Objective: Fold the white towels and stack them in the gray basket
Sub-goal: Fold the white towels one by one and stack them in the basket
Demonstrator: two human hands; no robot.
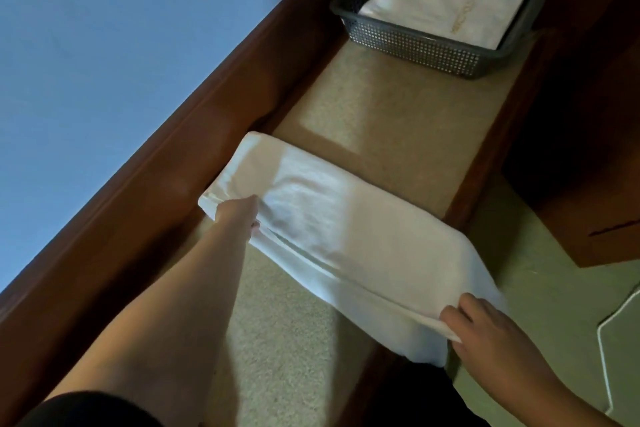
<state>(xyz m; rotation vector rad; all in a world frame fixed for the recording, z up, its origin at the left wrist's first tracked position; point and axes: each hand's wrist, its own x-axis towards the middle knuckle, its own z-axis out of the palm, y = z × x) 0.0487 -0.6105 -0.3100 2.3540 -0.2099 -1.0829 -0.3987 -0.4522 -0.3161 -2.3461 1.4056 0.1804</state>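
A white towel (329, 229), folded into a long band, lies across the speckled beige counter (388, 121) and hangs over its right edge. My left hand (239, 213) grips the band's left end. My right hand (481, 322) pinches the near edge at its right end. At the far end of the counter stands the gray mesh basket (412, 45). A folded white towel (443, 7) with gold stitching lies flat inside it.
A dark wooden rail (145, 184) runs along the counter's left side under a blue wall (104, 28). Brown wooden furniture (595, 149) stands to the right, with pale carpet (540, 281) and a white cord (602, 340) below it.
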